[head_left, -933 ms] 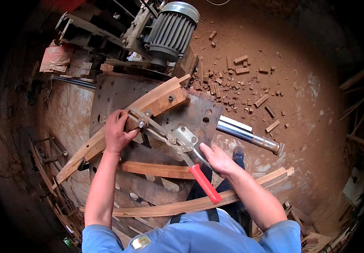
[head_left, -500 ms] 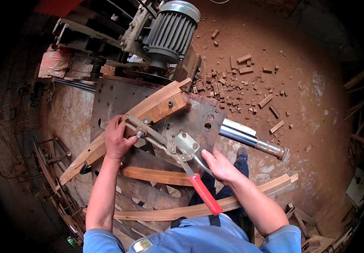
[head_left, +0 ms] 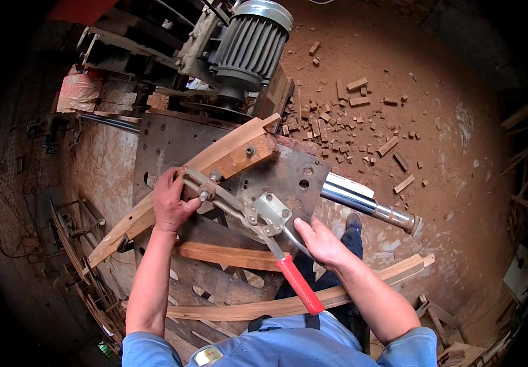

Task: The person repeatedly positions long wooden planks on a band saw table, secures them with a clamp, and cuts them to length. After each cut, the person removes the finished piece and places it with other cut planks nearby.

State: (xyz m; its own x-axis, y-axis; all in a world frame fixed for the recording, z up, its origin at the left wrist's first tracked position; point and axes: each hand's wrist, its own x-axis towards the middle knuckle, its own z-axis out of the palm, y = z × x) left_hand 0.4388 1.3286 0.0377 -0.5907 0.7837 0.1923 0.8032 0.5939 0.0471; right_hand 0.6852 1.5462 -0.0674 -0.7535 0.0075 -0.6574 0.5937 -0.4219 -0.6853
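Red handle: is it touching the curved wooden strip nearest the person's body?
Cannot tell: in the head view, the red handle crosses over the wooden strip, hiding any contact or gap between them.

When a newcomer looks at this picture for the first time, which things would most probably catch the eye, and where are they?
Probably first the bright red grip of the toggle clamp, low in the centre between the person's forearms. Next might come the large ribbed electric motor at the top centre, beyond the metal plate. Then perhaps the wood offcuts scattered over the dusty floor, at the upper right.
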